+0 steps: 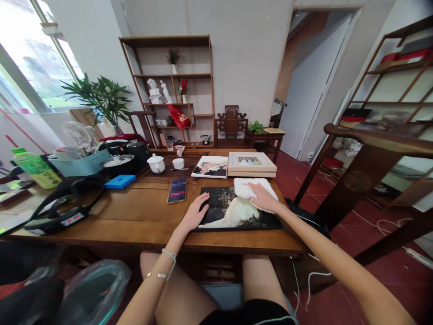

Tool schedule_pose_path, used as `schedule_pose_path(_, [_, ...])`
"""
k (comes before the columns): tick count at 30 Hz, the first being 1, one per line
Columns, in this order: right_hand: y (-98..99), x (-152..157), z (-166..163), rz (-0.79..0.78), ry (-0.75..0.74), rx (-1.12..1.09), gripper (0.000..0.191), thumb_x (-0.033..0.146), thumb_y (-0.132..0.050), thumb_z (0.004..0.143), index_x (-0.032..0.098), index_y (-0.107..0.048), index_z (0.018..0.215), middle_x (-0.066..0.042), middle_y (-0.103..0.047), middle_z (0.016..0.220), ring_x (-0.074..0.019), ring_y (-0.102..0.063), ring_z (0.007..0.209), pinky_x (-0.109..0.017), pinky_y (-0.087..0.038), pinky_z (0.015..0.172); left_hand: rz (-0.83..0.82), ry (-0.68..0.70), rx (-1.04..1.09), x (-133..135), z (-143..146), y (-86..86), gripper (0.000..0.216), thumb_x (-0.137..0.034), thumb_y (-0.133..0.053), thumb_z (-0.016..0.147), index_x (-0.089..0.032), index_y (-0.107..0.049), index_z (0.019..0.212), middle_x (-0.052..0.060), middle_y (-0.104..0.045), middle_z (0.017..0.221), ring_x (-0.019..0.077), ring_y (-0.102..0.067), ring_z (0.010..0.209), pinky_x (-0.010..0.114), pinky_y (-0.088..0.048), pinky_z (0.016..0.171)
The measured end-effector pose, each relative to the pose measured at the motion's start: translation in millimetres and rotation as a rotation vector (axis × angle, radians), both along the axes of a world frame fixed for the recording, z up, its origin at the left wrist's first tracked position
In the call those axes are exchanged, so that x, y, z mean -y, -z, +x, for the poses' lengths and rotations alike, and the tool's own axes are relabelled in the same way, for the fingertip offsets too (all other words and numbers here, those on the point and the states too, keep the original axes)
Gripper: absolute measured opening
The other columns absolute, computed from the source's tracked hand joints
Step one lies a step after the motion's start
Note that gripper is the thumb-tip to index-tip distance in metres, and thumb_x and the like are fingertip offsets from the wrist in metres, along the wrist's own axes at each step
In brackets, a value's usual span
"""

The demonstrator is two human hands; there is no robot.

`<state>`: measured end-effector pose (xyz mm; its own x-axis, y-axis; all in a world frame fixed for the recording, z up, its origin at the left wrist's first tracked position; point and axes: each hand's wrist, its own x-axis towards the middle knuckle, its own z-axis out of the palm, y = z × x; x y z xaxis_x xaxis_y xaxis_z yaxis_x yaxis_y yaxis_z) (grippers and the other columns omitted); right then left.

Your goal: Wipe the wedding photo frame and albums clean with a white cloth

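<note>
A dark photo print (237,212) lies flat on the wooden table (135,216) in front of me. My left hand (196,212) rests on its left edge, fingers spread flat. My right hand (265,197) presses a folded white cloth (250,187) onto the print's upper right part, fingers lying over the cloth.
A phone (177,189) lies left of the print. Behind it are another photo (210,166) and stacked frames (251,164). A blue box (119,181), teapot (156,163), cups and a headset (64,207) crowd the table's left. A wooden chair (358,176) stands at right.
</note>
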<state>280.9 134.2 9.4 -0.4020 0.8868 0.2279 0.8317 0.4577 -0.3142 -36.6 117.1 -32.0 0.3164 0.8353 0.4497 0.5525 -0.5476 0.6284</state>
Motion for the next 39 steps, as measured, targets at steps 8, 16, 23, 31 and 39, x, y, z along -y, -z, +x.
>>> schedule_pose_path(8, [5.4, 47, 8, -0.019, 0.013, 0.065, 0.065, 0.024, -0.047, 0.078, 0.016, -0.038, 0.141, -0.013, -0.035, 0.147, -0.0298, -0.022, 0.139, -0.057, -0.01, 0.111, 0.03, -0.011, 0.008, -1, 2, 2.4, 0.038, -0.03, -0.044, 0.088, -0.02, -0.057, 0.122, 0.01, -0.053, 0.136, 0.0219, -0.045, 0.13, 0.046, -0.03, 0.113])
schedule_pose_path(16, [-11.3, 156, -21, -0.071, -0.203, 0.08, 0.08, 0.015, -0.049, 0.067, 0.027, -0.034, 0.144, -0.005, -0.032, 0.15, -0.0287, -0.017, 0.141, -0.057, -0.015, 0.111, 0.02, -0.011, -0.006, -1, 2, 3.6, 0.038, -0.03, -0.044, 0.088, -0.019, -0.056, 0.122, 0.01, -0.051, 0.137, 0.0222, -0.044, 0.131, 0.046, -0.03, 0.113])
schedule_pose_path(23, [-10.4, 46, -11, -0.036, 0.029, 0.054, 0.063, 0.024, -0.046, 0.079, 0.011, -0.039, 0.14, -0.014, -0.037, 0.146, -0.0269, -0.025, 0.138, -0.05, -0.012, 0.113, 0.003, -0.002, 0.0, -1, 1, 3.7, 0.038, -0.03, -0.045, 0.089, -0.019, -0.056, 0.123, 0.01, -0.051, 0.137, 0.0219, -0.043, 0.131, 0.045, -0.029, 0.113])
schedule_pose_path(31, [-2.0, 24, 0, -0.026, 0.162, 0.056, 0.057, 0.024, -0.043, 0.083, 0.011, -0.042, 0.138, -0.015, -0.039, 0.145, -0.0299, -0.026, 0.138, -0.053, -0.014, 0.111, -0.001, -0.018, 0.016, 0, 2, 2.4, 0.038, -0.029, -0.046, 0.087, -0.018, -0.057, 0.122, 0.011, -0.052, 0.137, 0.023, -0.044, 0.13, 0.046, -0.029, 0.113])
schedule_pose_path(39, [-20.4, 135, -16, -0.1, -0.217, 0.092, 0.068, 0.017, -0.052, 0.068, 0.02, -0.047, 0.136, -0.007, -0.036, 0.148, -0.0285, -0.024, 0.138, -0.053, -0.011, 0.113, 0.02, -0.024, 0.001, 0, 2, 4.5, 0.039, -0.03, -0.044, 0.088, -0.016, -0.056, 0.123, 0.012, -0.051, 0.137, 0.0228, -0.043, 0.132, 0.045, -0.028, 0.113])
